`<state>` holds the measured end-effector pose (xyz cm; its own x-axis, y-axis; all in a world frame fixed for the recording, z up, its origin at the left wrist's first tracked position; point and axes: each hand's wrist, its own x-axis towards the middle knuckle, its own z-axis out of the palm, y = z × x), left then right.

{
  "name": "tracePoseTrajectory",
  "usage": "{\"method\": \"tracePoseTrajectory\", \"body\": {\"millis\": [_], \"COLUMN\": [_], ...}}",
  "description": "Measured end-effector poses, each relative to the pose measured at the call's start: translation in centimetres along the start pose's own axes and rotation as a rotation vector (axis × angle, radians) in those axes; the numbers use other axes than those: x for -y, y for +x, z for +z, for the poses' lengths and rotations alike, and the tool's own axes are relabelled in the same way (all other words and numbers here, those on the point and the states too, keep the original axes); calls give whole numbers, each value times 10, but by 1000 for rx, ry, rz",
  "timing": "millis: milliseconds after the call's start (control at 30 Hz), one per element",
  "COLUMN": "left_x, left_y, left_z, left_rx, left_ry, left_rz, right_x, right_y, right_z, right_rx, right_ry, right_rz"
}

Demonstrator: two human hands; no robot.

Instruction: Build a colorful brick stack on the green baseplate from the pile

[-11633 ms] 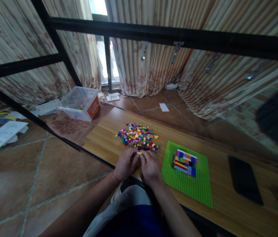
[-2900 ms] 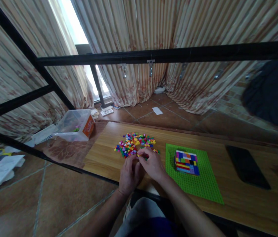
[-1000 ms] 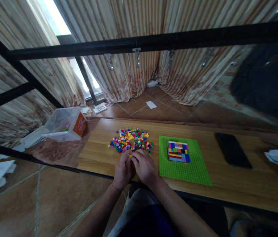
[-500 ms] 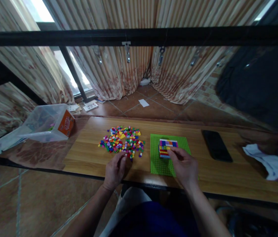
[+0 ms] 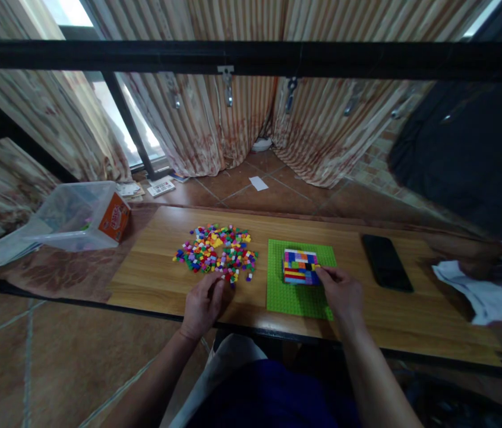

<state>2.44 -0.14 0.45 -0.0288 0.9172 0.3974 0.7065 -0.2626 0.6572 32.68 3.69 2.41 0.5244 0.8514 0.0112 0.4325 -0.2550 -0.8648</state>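
A block built of small multicoloured toy bricks [image 5: 299,266] stands on a green baseplate [image 5: 286,302]. My right hand [image 5: 343,291] is at the block's right side, thumb and forefinger pinched by its edge; whatever lies between the fingertips is too small to make out. Loose toy bricks [image 5: 215,242] in many colours are heaped to the left of the baseplate. At the near edge of that heap rests my left hand [image 5: 202,302], its fingers curled and thumb and forefinger close together. Anything in its grip is hidden or too tiny to name.
A black phone [image 5: 387,263] lies right of the baseplate on the wooden table [image 5: 144,279]. Beyond it are crumpled white papers [image 5: 473,291]. A clear plastic bin [image 5: 76,214] with an orange label stands at the left. A dark metal bar [image 5: 251,58] crosses in front of the curtains.
My right hand has moved from over the block to its right edge, uncovering more of the top, where a dark spot now shows. My left hand stays by the heap. The view has shifted slightly.
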Motion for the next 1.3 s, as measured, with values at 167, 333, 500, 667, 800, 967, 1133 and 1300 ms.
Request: {"method": "tracePoseTrajectory", "body": {"millis": [167, 333, 500, 667, 800, 967, 1133, 1300], "left_x": [2, 4, 4, 3, 3, 7, 6, 2], "left_y": [-1, -2, -3, -3, -3, -4, -2, -2], "left_z": [1, 3, 4, 3, 3, 6, 6, 3], "left_rx": [-1, 6, -2, 5, 13, 2, 7, 4], "left_ry": [16, 12, 3, 11, 15, -4, -10, -72], "left_rz": [4, 10, -2, -4, -3, 11, 0, -22], "right_x": [1, -2, 0, -4, -8, -7, -9, -22], "right_y": [-2, -2, 1, 4, 7, 9, 11, 12], "right_z": [-2, -2, -1, 2, 4, 5, 3, -1], "right_rx": [29, 48, 43, 27, 20, 16, 69, 83], "right_ry": [-35, -61, -18, 69, 113, 78, 98, 156], "right_rz": [-22, -13, 4, 52, 94, 77, 67, 60]}}
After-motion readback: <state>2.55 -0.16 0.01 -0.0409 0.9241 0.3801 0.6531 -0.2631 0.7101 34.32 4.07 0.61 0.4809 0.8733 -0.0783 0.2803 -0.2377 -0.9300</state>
